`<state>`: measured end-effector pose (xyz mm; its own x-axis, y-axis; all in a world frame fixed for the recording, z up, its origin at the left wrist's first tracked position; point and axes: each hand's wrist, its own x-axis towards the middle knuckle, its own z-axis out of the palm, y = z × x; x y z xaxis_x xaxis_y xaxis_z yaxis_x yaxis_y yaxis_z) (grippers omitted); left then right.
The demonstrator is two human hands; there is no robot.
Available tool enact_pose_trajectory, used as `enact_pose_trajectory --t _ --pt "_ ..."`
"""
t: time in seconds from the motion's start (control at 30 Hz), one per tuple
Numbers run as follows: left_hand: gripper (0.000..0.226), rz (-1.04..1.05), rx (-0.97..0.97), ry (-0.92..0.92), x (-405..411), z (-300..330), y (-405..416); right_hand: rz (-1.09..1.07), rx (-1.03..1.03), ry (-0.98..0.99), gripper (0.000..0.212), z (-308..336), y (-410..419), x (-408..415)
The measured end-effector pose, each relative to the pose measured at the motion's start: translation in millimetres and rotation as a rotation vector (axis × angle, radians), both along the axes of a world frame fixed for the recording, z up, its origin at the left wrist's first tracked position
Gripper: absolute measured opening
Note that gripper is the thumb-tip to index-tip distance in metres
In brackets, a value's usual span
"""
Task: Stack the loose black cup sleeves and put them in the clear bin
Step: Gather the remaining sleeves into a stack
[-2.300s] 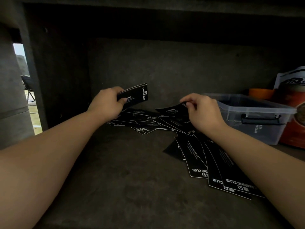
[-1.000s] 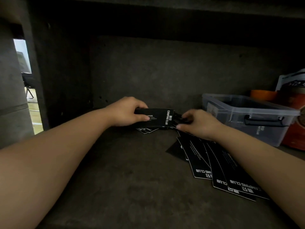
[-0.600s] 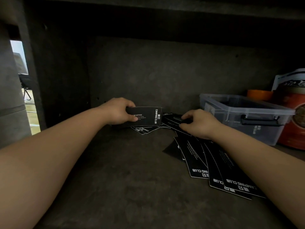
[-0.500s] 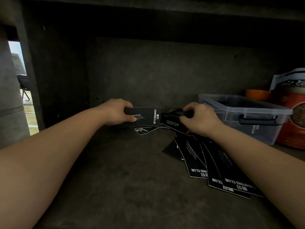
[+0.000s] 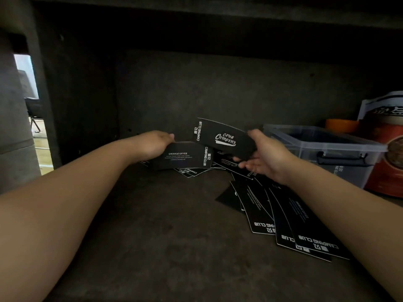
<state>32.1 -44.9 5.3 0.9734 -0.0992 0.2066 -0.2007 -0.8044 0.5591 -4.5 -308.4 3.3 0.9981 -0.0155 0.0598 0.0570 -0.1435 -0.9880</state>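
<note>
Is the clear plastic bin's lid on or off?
Off. The clear plastic bin shows an open rim with no lid on it; its black latch handle hangs on the front wall.

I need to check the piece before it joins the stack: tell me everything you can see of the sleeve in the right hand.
The lifted sleeve is a flat, folded black band, seemingly matte card, with curved edges. White script reads "Camping Club" on its face, and "CAMPING CLUB" with a small logo runs along its left end. The right hand pinches its right end, holding it tilted in the air above the loose sleeves on the shelf. Its left end hangs just above the stack gripped by the left hand; whether they touch is unclear.
</note>
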Motion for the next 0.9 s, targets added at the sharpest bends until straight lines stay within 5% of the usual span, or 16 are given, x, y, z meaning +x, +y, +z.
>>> enact_pose_trajectory --t 0.13,0.33,0.53,0.9 --pt "0.052 -0.006 -0.027 0.019 -5 -1 -3 -0.074 -0.480 -0.129 0.024 -15 -8 16" --pt "0.046 -0.056 0.042 0.035 -10 1 -2 0.085 -0.575 -0.167 0.012 -16 0 11" --pt "0.031 -0.094 0.236 -0.018 -7 0 0 0.149 -0.864 -0.219 0.041 -17 7 6" --pt "0.028 -0.158 0.129 -0.090 -7 -2 -7 0.226 -1.052 -0.180 0.050 -14 12 1"
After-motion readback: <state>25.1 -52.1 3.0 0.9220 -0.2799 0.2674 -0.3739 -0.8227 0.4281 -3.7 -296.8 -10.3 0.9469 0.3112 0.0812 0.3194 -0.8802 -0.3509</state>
